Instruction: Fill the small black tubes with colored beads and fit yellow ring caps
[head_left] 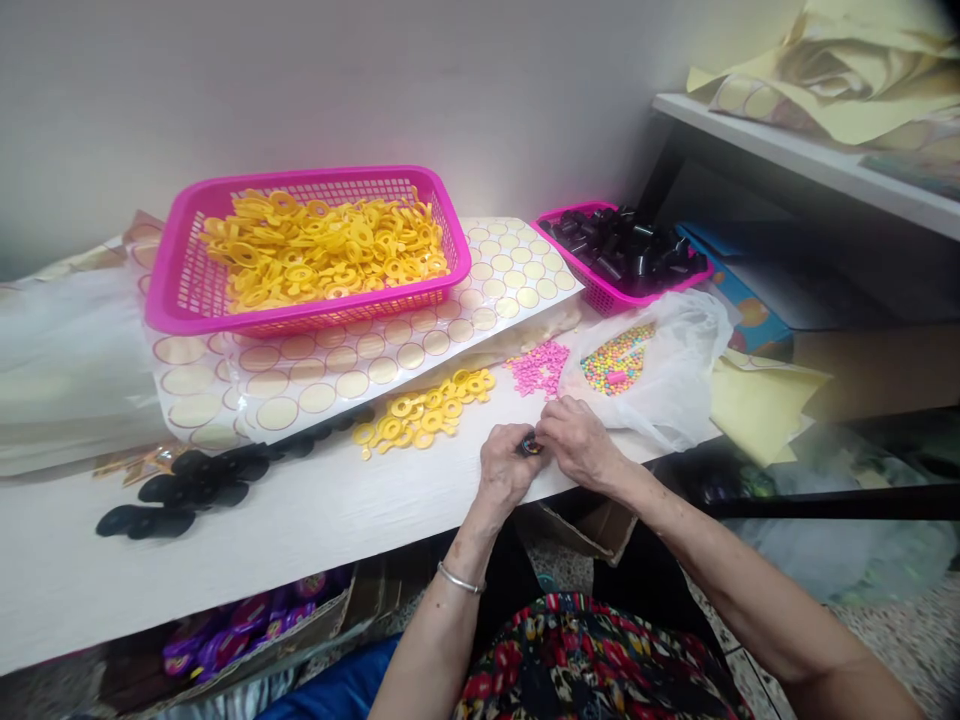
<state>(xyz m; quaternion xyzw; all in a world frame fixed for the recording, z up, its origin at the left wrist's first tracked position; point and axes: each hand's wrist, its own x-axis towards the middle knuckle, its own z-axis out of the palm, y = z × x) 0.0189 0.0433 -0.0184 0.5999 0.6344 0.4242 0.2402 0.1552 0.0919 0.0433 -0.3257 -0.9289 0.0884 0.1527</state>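
My left hand (508, 462) is closed around a small black cylinder (531, 444) whose open end shows coloured bits inside. My right hand (576, 440) touches the cylinder's rim with its fingers pinched together; whatever is between them is too small to tell. Just beyond my hands lies a pile of small pink pieces (538, 368). A clear plastic bag (679, 335) beside it holds many coloured beads (616, 358) and a pink piece. Yellow ring-shaped parts (424, 408) are spread on the white table (360, 510) to the left of my hands.
A pink basket (161, 290) of yellow parts stands on sticker sheets (352, 383). Behind the bag is a smaller pink basket (600, 295) of black cylinders. Black flat pieces (199, 478) lie at left. A shelf (810, 160) juts in at upper right. Purple items (240, 625) sit below the table.
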